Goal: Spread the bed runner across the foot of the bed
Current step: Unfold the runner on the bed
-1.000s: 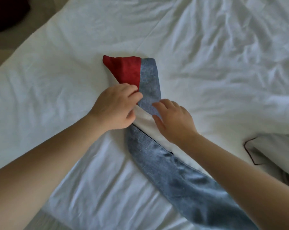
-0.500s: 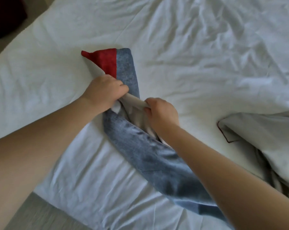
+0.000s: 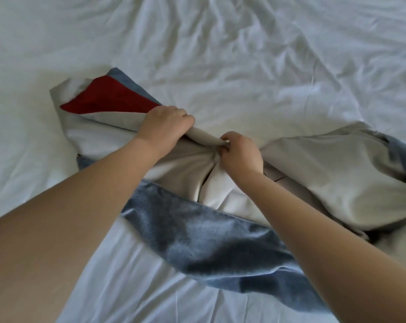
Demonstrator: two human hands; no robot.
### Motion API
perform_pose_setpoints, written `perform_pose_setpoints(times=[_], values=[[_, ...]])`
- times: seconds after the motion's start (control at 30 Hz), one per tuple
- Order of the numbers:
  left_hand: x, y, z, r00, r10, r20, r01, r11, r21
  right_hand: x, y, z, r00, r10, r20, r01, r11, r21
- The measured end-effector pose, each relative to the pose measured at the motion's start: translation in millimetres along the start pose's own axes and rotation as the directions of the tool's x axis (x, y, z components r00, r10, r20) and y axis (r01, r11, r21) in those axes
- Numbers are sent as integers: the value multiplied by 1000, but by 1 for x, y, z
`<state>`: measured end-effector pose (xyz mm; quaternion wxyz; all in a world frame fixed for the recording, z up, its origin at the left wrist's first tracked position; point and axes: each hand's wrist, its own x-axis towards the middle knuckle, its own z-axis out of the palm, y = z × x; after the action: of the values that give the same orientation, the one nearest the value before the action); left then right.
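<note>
Bed (image 3: 243, 66), sheeted in creased white, carries the bed runner (image 3: 197, 229), bunched and twisted with its grey lining up and its red band (image 3: 108, 101) at one end. Just beside that band the left hand (image 3: 164, 124) has its fingers clamped on a lining fold. Further from the band, the right hand (image 3: 241, 155) pinches the same fold. Drawing the hands apart evenly should flatten it.

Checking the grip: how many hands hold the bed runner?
2. The left hand grips the bed runner near its red end; the right hand pinches the bunched pale lining just beside it.
</note>
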<state>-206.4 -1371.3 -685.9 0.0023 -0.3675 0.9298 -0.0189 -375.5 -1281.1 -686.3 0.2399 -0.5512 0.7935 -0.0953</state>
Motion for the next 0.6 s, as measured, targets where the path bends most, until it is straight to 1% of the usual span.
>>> perform_pose_setpoints(times=[0.07, 0.1, 0.13, 0.17, 0.23, 0.33, 0.4, 0.5, 0.6], values=[[-15, -9, -5, 996, 33, -86, -36, 999, -28, -7, -6, 0, 995, -33, -95, 34, 999, 5], [-26, -14, -10, 991, 46, -123, -50, 998, -29, -13, -13, -1, 985, -80, -150, 81, 997, -1], [-38, -18, -15, 986, 59, -157, -63, 998, -21, -18, -20, -2, 974, -139, -180, 142, 990, 6], [-53, -22, -19, 983, 71, -167, -73, 997, -9, -25, -29, -2, 965, -199, -169, 205, 979, 19], [-85, -32, -20, 992, 79, -101, -80, 997, -4, -40, -47, 4, 945, -319, -75, 322, 946, 29], [-134, -44, -16, 994, 39, 104, -33, 998, -61, -62, -66, 27, 881, -467, 70, 470, 882, -29], [-159, -50, -12, 985, -9, 171, 22, 997, -76, -74, -74, 47, 862, -484, 151, 495, 868, -43], [-175, -54, -9, 977, -55, 207, 77, 992, -100, -86, -84, 75, 866, -462, 190, 479, 876, -59], [-180, -58, -4, 979, -19, 205, 37, 996, -86, -94, -87, 93, 884, -421, 202, 441, 895, -66]])
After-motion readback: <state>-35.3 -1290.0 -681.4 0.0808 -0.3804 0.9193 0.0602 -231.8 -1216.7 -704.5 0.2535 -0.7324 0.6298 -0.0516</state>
